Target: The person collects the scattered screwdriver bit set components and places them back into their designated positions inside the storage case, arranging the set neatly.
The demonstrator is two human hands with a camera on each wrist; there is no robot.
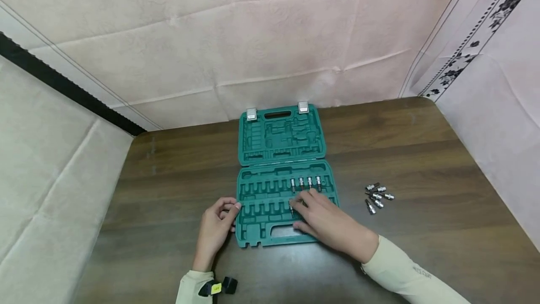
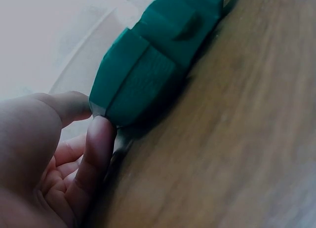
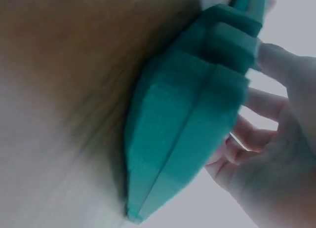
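Note:
A green plastic socket-set case (image 1: pixel 258 230) lies open on the table, its lid folded back. My left hand (image 1: pixel 217 224) pinches the case's left edge between thumb and fingers; in the left wrist view, the thumb and a fingertip (image 2: pixel 101 139) meet at its corner. Over the right half of the tray is my right hand (image 1: pixel 325 219), its index fingertip at a silver bit socket (image 1: pixel 291 209) in the lower row. The right thumb is apart from that finger, near the handle opening. Several bit sockets (image 1: pixel 310 182) stand in the upper row, just beyond the right fingers.
A small pile of loose bit sockets (image 1: pixel 375 196) lies on the wooden table (image 1: pixel 422 229), right of the case. The lid (image 1: pixel 280 137), with two metal latches (image 1: pixel 303 107), reaches the back cloth wall (image 1: pixel 270 50). A black wrist device (image 1: pixel 219 287) is on the left sleeve.

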